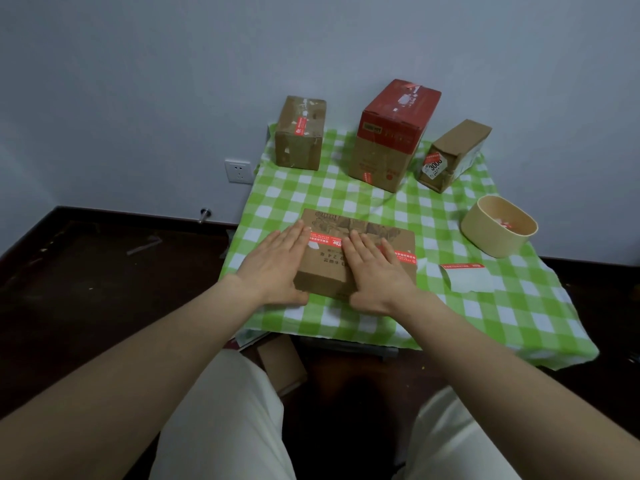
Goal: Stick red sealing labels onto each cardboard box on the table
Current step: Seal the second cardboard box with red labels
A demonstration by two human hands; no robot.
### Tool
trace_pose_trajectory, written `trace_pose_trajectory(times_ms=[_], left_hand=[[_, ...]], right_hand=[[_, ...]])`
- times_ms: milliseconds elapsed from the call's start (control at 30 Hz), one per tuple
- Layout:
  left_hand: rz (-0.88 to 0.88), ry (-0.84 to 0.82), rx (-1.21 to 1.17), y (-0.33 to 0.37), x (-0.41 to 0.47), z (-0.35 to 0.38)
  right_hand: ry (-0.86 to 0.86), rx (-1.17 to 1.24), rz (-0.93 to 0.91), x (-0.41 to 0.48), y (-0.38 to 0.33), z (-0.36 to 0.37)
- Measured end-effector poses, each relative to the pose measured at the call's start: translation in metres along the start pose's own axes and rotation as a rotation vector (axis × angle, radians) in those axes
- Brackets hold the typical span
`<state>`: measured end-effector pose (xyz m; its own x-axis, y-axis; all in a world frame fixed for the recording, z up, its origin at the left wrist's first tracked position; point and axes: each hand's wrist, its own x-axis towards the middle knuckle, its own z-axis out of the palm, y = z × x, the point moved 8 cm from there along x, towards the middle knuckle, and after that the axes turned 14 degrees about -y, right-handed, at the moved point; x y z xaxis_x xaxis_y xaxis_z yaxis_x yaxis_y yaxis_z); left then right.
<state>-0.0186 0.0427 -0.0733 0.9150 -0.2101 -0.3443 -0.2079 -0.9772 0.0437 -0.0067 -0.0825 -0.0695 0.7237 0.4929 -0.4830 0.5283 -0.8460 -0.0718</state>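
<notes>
Left hand (277, 261) and right hand (375, 271) lie flat, fingers straight, pressing the label (323, 241) onto the box (325, 271). The label seems thin and floppy, so smooth it from its middle outward.

The room is dim, lit softly and evenly, with a cool bluish cast over the wall (138, 81). The green checked cloth (346, 202) is the brightest patch, right of centre. The dark floor (86, 289) at lower left swallows detail, and deep shadow fills the bottom centre between the trouser legs (221, 427). Shadows beside the boxes (301, 140) are faint. The forearms (138, 358) stretch wide toward the bottom corners; small print looks soft.
</notes>
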Motion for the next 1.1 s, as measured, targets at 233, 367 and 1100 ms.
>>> trace_pose_trajectory(times_ms=[233,367,1100], left_hand=[[0.030,-0.036,0.080,0.017,0.005,-0.011],[0.032,-0.104,0.041,0.024,0.009,-0.006],[0.057,-0.137,0.026,0.024,0.011,-0.007]], right_hand=[[-0.022,0.102,-0.044,0.006,-0.016,-0.013],[-0.077,0.077,-0.039,0.015,-0.022,-0.003],[-0.076,0.052,-0.043,0.014,-0.022,-0.004]])
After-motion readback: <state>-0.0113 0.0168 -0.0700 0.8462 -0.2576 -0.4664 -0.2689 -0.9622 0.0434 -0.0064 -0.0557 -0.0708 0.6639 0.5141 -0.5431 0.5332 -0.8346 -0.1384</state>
